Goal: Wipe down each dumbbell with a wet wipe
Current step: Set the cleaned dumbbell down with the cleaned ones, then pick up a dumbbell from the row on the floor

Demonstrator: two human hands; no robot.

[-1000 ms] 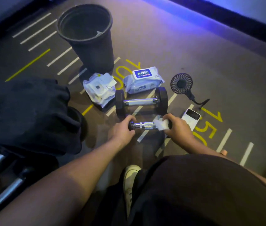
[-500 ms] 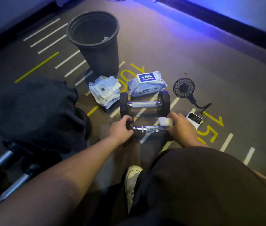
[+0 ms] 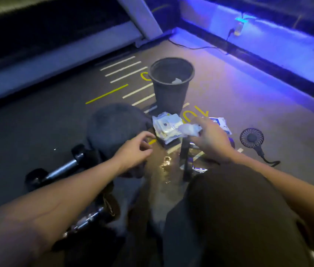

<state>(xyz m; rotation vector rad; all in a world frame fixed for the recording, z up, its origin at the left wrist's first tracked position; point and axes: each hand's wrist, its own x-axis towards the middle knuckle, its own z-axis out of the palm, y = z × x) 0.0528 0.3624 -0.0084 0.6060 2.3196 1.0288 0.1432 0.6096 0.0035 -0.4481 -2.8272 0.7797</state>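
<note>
Head view shows my right hand (image 3: 211,137) pinching a crumpled wet wipe (image 3: 189,129), held above the floor between the wipe packs and the two dumbbells (image 3: 188,160) lying just before my knee. My left hand (image 3: 135,151) hangs loosely curled and holds nothing. Another dumbbell (image 3: 59,168) lies on the floor to my left, beside a dark bag (image 3: 113,126). The bin (image 3: 171,89) stands beyond the packs. If I toss the wipe from here, it could fall short onto the packs; the floor looks wet, so a dumbbell might slip.
</note>
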